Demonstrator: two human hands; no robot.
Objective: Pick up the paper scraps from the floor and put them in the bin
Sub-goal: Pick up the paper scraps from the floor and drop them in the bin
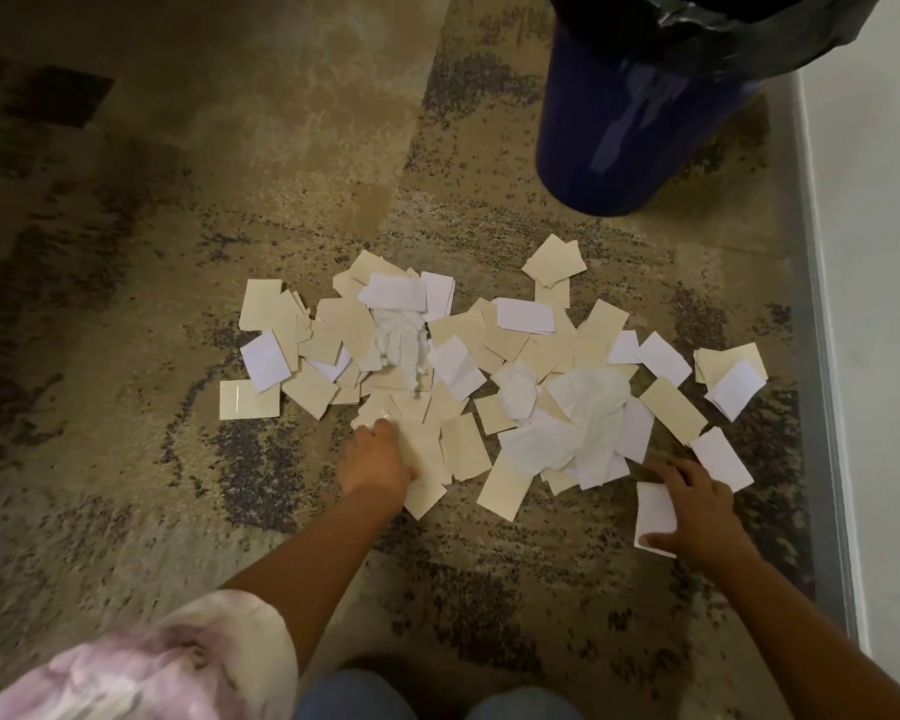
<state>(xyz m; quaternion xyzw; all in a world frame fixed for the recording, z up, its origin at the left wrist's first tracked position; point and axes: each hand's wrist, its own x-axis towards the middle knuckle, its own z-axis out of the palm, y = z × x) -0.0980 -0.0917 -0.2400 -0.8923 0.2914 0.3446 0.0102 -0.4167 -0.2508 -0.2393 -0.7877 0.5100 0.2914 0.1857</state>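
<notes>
We list cream and white paper scraps heaped on mottled carpet floor near a blue bin, our left grip clutching cream scraps, right grip spread on a white scrap.

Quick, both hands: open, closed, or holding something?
Left hand: fingers curled on the beige scraps, gripping them.
Right hand: open, fingers spread, resting on a white scrap.
</notes>
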